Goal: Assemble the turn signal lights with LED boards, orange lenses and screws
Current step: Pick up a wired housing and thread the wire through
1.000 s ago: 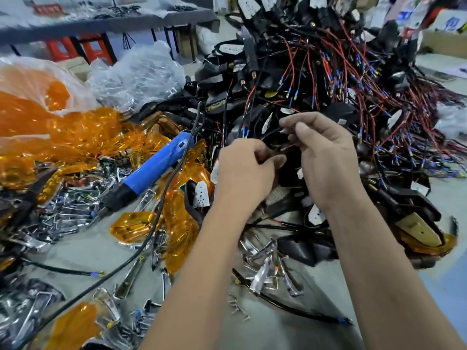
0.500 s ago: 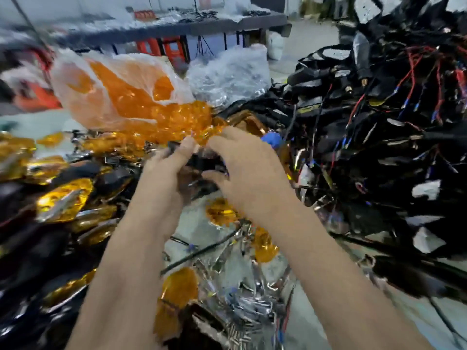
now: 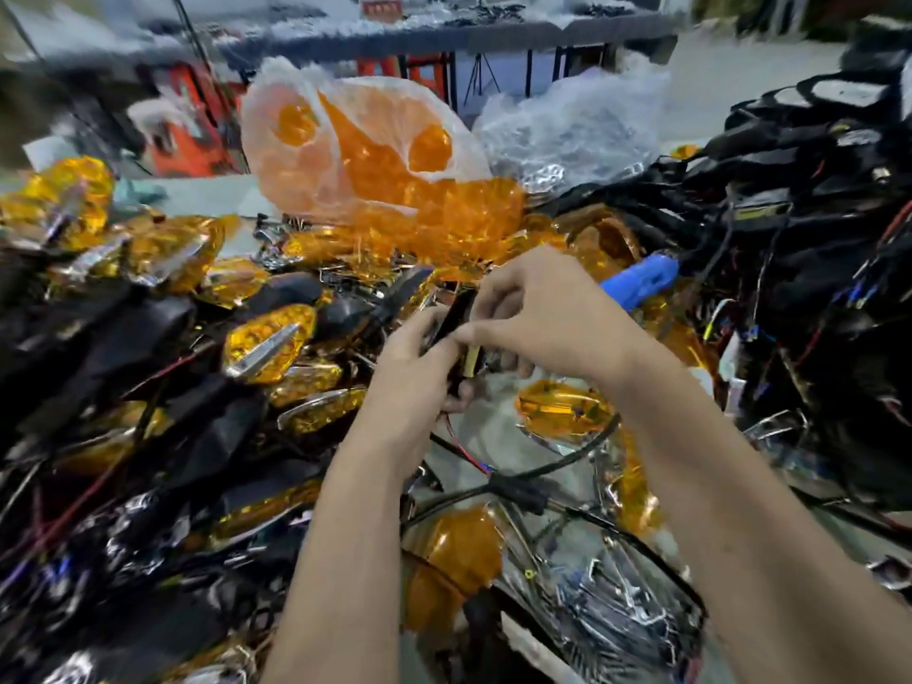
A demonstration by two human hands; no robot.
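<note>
While the left hand (image 3: 419,357) grips a black housing (image 3: 456,308) from below, the right hand (image 3: 538,313) pinches its upper edge, fingers curled. It is held above the worktop (image 3: 498,431), among heaped orange lenses (image 3: 269,340) (a blue screwdriver (image 3: 639,281) lies just behind).

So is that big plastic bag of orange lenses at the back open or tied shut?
Open. The plastic bag gapes at its lower right, and orange lenses spill out of it onto the heap on the table.
</note>
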